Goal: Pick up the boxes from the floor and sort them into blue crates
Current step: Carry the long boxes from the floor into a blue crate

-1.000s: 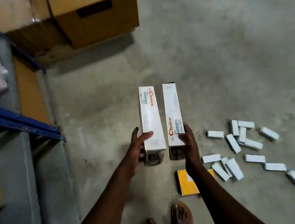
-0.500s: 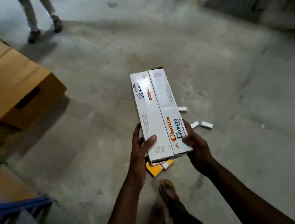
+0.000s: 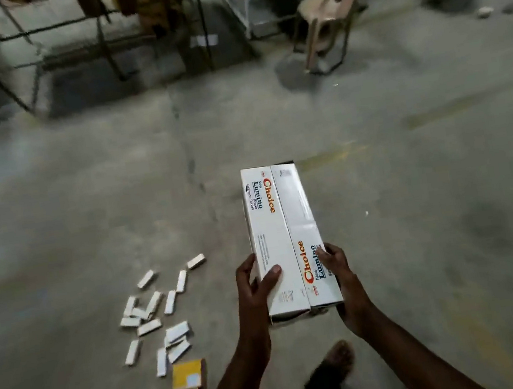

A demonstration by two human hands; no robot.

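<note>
Two white boxes (image 3: 273,241) (touching, side by side): left hand (image 3: 255,288) grips one, right hand (image 3: 341,281) the other.

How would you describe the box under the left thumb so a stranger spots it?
Above the concrete floor, the left hand and right hand hold two long white boxes together. The left box has its orange Choice logo at the far end; the right box, at the near end.
</note>
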